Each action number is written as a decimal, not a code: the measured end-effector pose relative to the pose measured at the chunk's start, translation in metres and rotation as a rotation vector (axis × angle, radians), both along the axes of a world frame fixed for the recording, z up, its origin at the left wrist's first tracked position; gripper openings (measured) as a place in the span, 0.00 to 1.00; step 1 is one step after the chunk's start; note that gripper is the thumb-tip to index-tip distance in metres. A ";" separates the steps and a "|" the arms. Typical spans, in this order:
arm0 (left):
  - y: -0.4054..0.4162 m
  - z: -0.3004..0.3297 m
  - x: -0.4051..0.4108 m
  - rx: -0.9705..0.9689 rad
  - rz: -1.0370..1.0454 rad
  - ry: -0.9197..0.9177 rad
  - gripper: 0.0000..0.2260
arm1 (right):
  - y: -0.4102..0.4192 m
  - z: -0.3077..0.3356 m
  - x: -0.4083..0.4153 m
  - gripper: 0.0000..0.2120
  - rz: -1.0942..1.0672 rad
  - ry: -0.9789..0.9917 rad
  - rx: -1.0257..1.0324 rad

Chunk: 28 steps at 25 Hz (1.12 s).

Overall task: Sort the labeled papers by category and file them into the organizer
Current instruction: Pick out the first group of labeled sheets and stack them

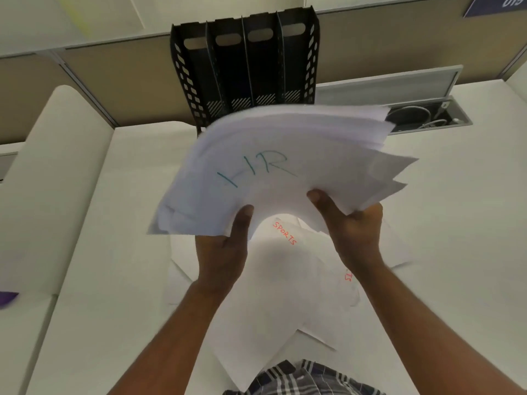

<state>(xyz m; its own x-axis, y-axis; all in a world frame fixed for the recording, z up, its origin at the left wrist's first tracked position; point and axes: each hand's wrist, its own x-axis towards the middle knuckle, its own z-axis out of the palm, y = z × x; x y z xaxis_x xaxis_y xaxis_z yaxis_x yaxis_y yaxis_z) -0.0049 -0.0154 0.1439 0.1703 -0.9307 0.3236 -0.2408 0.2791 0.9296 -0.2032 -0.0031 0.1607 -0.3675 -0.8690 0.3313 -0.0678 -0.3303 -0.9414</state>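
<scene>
Both hands hold a thick, fanned stack of white paper sheets [285, 166] above the middle of the white table [114, 223]. The top sheet bears the letters "HR" in teal marker. The left hand [225, 246] grips the stack's near edge at its left part, thumb on top and the other fingers hidden beneath the paper. The right hand [353, 226] grips the near edge further right, thumb pressed on the top sheet and the fingers curled under the stack. The sheets splay out toward the right, their corners stepped one behind another, and the stack's outline is blurred.

Below the hands, more loose white sheets [285, 295] lie spread on the table near its near edge. One of them shows the word "SPORTS" in red marker, and another shows part of a red word that the right forearm covers.

At the far edge of the table stands a black plastic file organizer [245, 69] with four upright compartments, perforated side walls and oval slots at the top of each back wall. The raised stack hides its lower front. To the right of the organizer, at the far edge, a grey open cable tray [427, 115] set into the table holds coiled cables. A checked shirt [299, 377] shows at the bottom of the view.
</scene>
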 end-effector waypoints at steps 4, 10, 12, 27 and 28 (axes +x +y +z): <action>0.001 -0.044 0.002 0.324 -0.048 0.032 0.21 | 0.001 -0.058 -0.007 0.16 0.046 -0.027 0.319; -0.006 -0.049 0.001 0.318 -0.028 0.060 0.12 | -0.008 -0.073 -0.004 0.11 -0.044 0.016 0.445; -0.012 -0.047 0.015 0.309 -0.046 0.075 0.11 | -0.012 -0.062 -0.015 0.15 -0.041 0.121 0.470; 0.014 -0.113 0.036 0.794 0.128 0.269 0.11 | 0.050 -0.148 -0.038 0.02 -0.136 -0.215 0.911; 0.016 -0.111 0.037 0.739 0.098 0.210 0.19 | 0.050 -0.148 -0.042 0.01 -0.152 -0.243 0.892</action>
<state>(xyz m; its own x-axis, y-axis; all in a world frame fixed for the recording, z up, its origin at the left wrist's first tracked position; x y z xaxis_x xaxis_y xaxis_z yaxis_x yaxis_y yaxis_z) 0.0317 0.0002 0.0324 0.2520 -0.8699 -0.4239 -0.0301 -0.4449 0.8951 -0.2456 0.0465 0.0125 -0.4697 -0.7020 -0.5354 0.1807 0.5171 -0.8366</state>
